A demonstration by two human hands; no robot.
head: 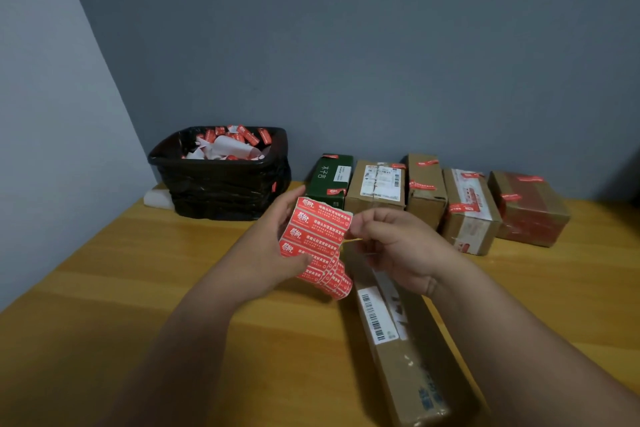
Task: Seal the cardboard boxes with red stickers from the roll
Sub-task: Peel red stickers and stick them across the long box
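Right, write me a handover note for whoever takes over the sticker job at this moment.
Left hand holds the strip of red stickers above the table.
Right hand pinches at the strip's right edge; whether a sticker is coming off cannot be told.
Long box lies in front, no red sticker visible on it.
Done: five boxes in the back row carry red stickers.
Bin holds sticker scraps.
Left: peel a sticker, seal the long box.

Glossy red paper stickers [317,239], matt brown cardboard boxes [426,191], a shiny crinkled black plastic bin liner [221,191], smooth varnished wood counter [138,288].
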